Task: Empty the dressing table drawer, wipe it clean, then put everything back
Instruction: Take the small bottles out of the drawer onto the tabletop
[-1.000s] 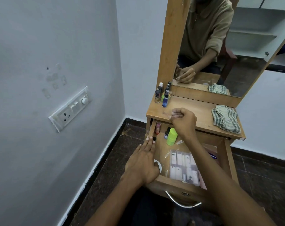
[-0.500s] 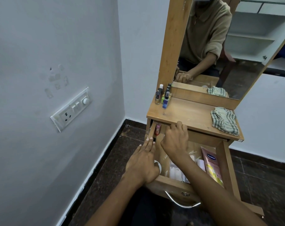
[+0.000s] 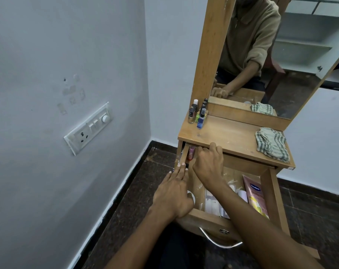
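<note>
The wooden drawer of the dressing table stands pulled out. My left hand lies along its left wall, fingers flat on the rim and thumb inside. My right hand reaches into the back left of the drawer, under the tabletop, with its fingers curled; whatever they touch is hidden. A small red bottle stands just left of that hand. A pink tube and a clear pack of white items lie in the drawer. A checked cloth rests on the tabletop at the right.
Several small bottles stand at the tabletop's back left, below the mirror. A grey wall with a switchboard is close on the left. A metal handle sticks out of the drawer front. The floor is dark stone.
My right hand came down from above the tabletop into the back of the drawer, covering the green bottle seen earlier. The left hand stayed on the drawer's left wall.
</note>
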